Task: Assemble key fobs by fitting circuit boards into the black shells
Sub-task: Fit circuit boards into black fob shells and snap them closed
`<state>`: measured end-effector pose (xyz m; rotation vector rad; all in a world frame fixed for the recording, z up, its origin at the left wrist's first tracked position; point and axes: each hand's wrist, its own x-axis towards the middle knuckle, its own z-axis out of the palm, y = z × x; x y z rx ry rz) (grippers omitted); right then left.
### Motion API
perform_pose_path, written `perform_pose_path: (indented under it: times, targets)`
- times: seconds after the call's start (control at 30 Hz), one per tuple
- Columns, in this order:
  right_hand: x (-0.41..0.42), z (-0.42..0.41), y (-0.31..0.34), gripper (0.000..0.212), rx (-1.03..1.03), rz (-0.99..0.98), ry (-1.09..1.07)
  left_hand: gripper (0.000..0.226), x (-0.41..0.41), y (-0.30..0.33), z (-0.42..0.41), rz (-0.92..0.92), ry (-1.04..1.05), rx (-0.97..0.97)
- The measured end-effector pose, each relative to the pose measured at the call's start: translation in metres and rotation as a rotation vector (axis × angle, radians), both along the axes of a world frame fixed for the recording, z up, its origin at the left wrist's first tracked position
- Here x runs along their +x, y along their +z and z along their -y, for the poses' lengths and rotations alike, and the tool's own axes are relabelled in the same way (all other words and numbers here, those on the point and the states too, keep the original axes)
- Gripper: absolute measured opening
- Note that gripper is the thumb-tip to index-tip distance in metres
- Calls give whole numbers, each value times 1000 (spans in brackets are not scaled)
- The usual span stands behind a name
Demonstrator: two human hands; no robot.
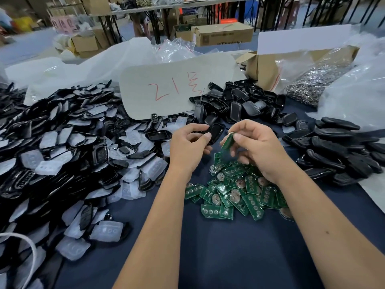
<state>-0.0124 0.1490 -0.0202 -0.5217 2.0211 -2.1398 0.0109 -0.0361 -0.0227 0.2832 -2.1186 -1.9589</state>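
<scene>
shells (pixel 239 105) behind boards (pixel 233 195), pads (pixel 62 155) left

Two hands (pixel 188 147), one held shell (pixel 215 133), one held board (pixel 227 141), one card (pixel 177 88), boards (pixel 235 195) and shells (pixel 239 103) too many to count.

Head-worn view, angled down, close over table (pixel 218 257)

Dark blue tabletop (pixel 229 257) carries a white card (pixel 177 88) with red handwriting, an open cardboard box (pixel 262 69), a clear bag of metal rings (pixel 310 82) and crumpled clear plastic sheeting (pixel 68 67) — behind it, brown cartons (pixel 223 34) and folding tables (pixel 145 9).
</scene>
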Motion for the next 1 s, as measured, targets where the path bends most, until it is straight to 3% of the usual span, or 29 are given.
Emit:
perform_pose_path:
  times: [0.23, 0.47, 0.67, 1.0]
  targets:
    - [-3, 1, -6, 16, -118, -20, -209, 25, 1, -1, -7, 14, -94, 17]
    - [-3, 6, -6, 13, -140, -38, -241, 37, 1, -3, -10, -2, -148, 52]
    - [-3, 7, -10, 13, 18, -130, -252, 45, 1, -4, -9, -2, -179, 60]
    - [2, 7, -8, 7, 304, -342, -321, 36, -1, -8, -7, 16, -165, 39]
